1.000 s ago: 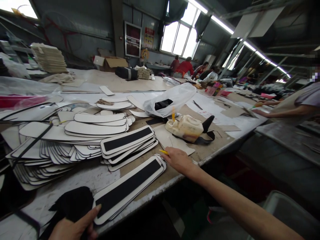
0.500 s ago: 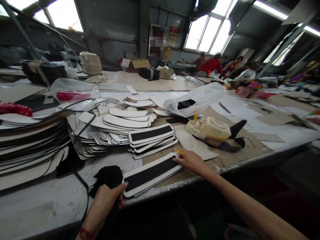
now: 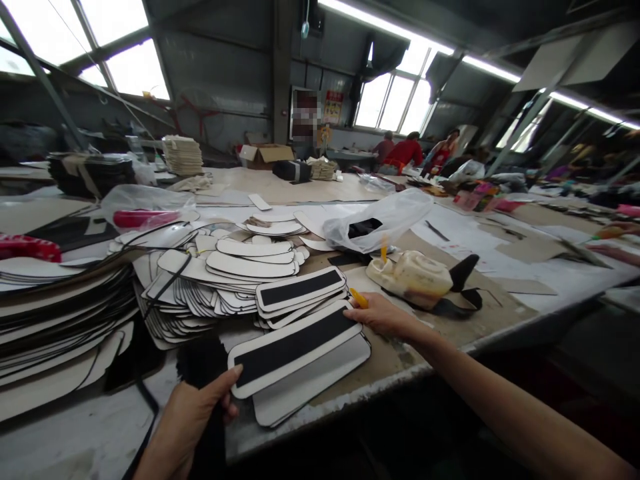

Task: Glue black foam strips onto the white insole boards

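A white, round-cornered flat panel (image 3: pixel 294 345) with a black strip down its middle is held between my two hands above the table's front edge. My left hand (image 3: pixel 193 410) grips its left end, thumb on top and fingers curled beneath. At the right end, my right hand (image 3: pixel 383 315) pinches the panel and also keeps a small yellow tool (image 3: pixel 359 298) between its fingers; the tool's kind is unclear. Under the held panel lie plain white panels (image 3: pixel 317 380). Just behind is a pile of strip-bearing panels (image 3: pixel 300 289). Black fabric (image 3: pixel 200 357) lies beside my left hand.
Stacks of curved white pieces (image 3: pixel 250 257) and dark-edged sheets (image 3: pixel 55 333) cover the left. A stained plastic container (image 3: pixel 413 277) with a yellow stick stands right of the pile, near a clear plastic bag (image 3: pixel 400 210). People in red (image 3: pixel 407 153) are at the far tables.
The top panel has been lifted and shifted left and back, off the pieces under it, which now show a plain white face. Both hands moved with it. The camera view has tilted upward.
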### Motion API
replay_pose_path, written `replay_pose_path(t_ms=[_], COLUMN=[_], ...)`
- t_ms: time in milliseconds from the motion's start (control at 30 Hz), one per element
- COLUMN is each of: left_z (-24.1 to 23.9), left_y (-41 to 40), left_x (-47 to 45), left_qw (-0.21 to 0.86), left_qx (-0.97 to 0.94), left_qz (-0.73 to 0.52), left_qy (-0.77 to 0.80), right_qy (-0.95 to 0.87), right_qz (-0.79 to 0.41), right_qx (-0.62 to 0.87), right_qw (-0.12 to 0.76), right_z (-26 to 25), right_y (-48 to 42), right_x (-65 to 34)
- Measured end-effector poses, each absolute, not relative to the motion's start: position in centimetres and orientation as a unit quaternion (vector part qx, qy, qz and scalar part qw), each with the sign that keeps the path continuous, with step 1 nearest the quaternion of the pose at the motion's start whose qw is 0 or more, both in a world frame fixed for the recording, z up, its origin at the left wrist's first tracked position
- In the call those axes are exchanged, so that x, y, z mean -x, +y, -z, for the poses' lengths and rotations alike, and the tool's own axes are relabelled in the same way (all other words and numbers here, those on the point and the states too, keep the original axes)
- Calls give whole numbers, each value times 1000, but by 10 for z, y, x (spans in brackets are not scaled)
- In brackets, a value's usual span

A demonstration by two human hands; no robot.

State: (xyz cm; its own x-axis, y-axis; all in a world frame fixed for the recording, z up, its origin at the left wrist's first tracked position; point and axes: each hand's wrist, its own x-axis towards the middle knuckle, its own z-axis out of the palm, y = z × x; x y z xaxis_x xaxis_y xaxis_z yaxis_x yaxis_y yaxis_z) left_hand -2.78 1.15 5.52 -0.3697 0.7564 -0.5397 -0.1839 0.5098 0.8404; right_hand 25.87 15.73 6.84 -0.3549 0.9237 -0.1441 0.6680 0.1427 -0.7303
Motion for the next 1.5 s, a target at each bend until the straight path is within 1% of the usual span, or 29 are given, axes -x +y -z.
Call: replay_pose_path(t_ms=[100,167,267,367,500,567,600,633,700,800,900,967,1033,1133,1267,1500], left_z=[-76,-84,-85,-77,-66,-59,-55,-51,-41,-29,-24,-22,-20,-16,-12,-9], left_y=[36,54,77,81,53,32,21,12,-2,-12,-11,-9,-7,-5,-4,-4], left_x=[31,34,38,41,42,42,40,38,31,17,6,2,1,2,3,3], left_qw=[505,489,472,468,481,490,500,513,540,566,575,576,574,570,569,564], left_qx=[-200,-222,-266,-267,-276,-282,-283,-282,-281,-274,-266,-267,-267,-264,-261,-272], left_qz=[-495,-505,-525,-526,-459,-400,-374,-357,-343,-352,-368,-369,-368,-362,-355,-342], left_qy=[679,676,656,658,694,721,728,728,716,693,680,679,681,689,694,701], right_qy=[-740,-749,-774,-781,-771,-773,-777,-782,-771,-730,-665,-630,-611,-601,-607,-650], right_qz=[-352,-330,-251,-171,-113,-82,-74,-89,-189,-322,-444,-497,-528,-542,-523,-390], right_qx=[534,532,549,578,606,604,593,576,536,502,467,441,427,438,476,543], right_qw=[211,217,191,163,158,173,195,223,288,334,377,402,407,391,363,361], right_z=[-83,-90,-92,-84,-78,-85,-91,-97,-108,-110,-93,-78,-64,-46,-32,-30], right_y=[184,204,233,253,247,228,215,201,171,128,97,83,74,67,66,79], right_x=[-252,-247,-241,-240,-248,-251,-251,-251,-246,-229,-205,-188,-173,-159,-158,-200])
